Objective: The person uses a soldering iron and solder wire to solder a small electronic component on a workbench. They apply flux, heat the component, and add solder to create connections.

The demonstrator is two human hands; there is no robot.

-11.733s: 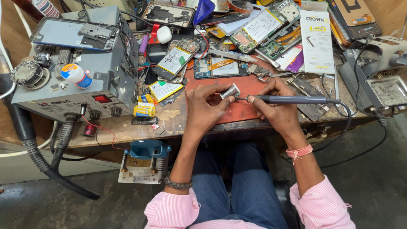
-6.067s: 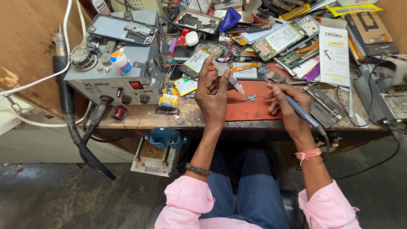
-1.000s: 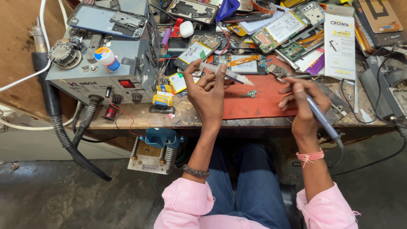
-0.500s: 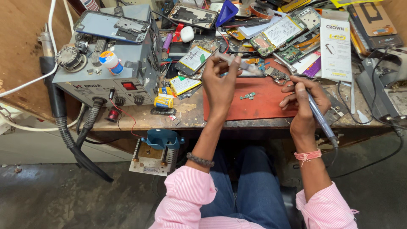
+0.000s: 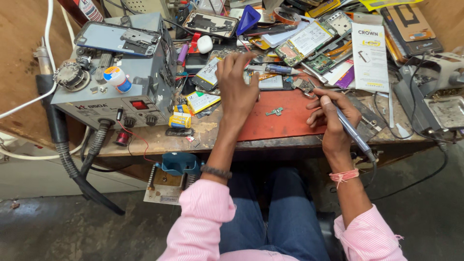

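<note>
I am holding the slim grey pen-shaped soldering iron point(image 5: 354, 135) in my right hand point(image 5: 333, 121), fingers wrapped snugly around its barrel like a pen, wrist resting at the bench edge so the tip is staying steady and clear of the red rubber work mat point(image 5: 285, 121). My left hand point(image 5: 238, 87) is reaching forward over the clutter of phone parts, fingertips spread and curled down — whether they are pinching anything I cannot tell. The small green circuit piece point(image 5: 274, 112) is lying loose on the mat between my hands — within easy reach of both.

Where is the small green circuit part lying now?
In the head view, the small green circuit part lies on the red mat, between the left hand and the right hand.
</note>
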